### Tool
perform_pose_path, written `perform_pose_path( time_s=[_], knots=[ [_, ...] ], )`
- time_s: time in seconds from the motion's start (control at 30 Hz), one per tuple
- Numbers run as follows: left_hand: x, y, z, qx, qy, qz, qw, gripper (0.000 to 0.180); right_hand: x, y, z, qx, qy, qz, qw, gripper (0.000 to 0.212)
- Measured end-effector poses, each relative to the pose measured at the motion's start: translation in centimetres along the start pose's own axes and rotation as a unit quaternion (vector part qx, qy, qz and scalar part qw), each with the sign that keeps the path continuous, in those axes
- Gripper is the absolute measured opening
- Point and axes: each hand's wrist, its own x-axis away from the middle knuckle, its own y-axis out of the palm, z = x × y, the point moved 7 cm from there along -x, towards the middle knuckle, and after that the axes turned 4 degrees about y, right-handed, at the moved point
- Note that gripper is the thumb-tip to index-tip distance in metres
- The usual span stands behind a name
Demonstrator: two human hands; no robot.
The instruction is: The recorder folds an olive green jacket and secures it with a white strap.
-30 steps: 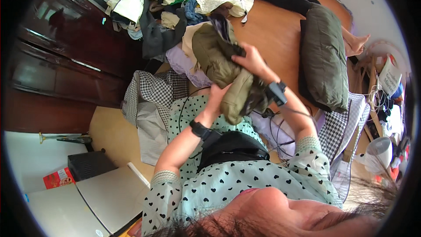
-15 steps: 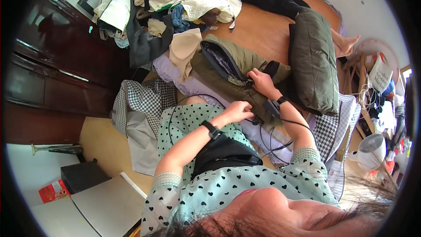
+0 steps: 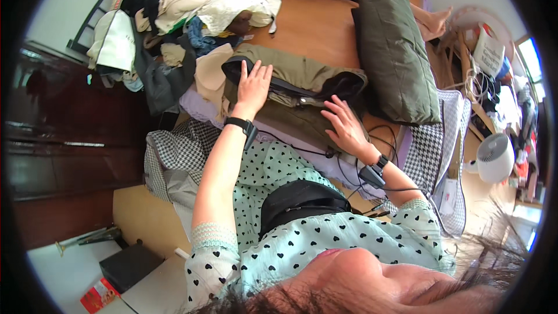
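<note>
We have an olive-green jacket [image 3: 302, 90] spread out on the wooden bed [image 3: 317, 29], just beside a dark green pillow [image 3: 395, 58] and below a heap of mixed clothes [image 3: 192, 17]. Our left hand [image 3: 254, 84] lies flat on the jacket's dark collar end, fingers spread and straight, gripping nothing. Our right hand [image 3: 343, 125] rests on the near side of the jacket with fingers loosely splayed, pressing the cloth rather than pinching it.

We judge the jacket to be soft and limp, thick enough to carry some weight but in no way fragile. It should crumple and slide under a push, so flat palms suit smoothing it. For lifting, we would take hold at the collar or the shoulder seams, where the layers are firmest; a zip shows along the middle, and a grasp there would likely bunch the fabric unevenly.
</note>
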Motion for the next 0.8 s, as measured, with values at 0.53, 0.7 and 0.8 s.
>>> perform_pose_path(
  time_s=[0.53,0.7,0.8],
  knots=[
    [5.7,0.6,2.2,0.148,0.006,-0.143,0.979,0.041,3.0,0.0,7.3,0.107,0.226,-0.051,0.967,0.058],
    [8.7,1.1,1.6,0.229,-0.021,-0.069,0.971,0.068,-1.4,0.5,6.7,0.031,0.042,0.037,0.998,0.049],
    [7.4,0.9,-0.3,0.36,-0.039,-0.07,0.929,0.056,-1.9,5.7,9.4,-0.119,0.122,-0.139,0.976,0.064]
  ],
)
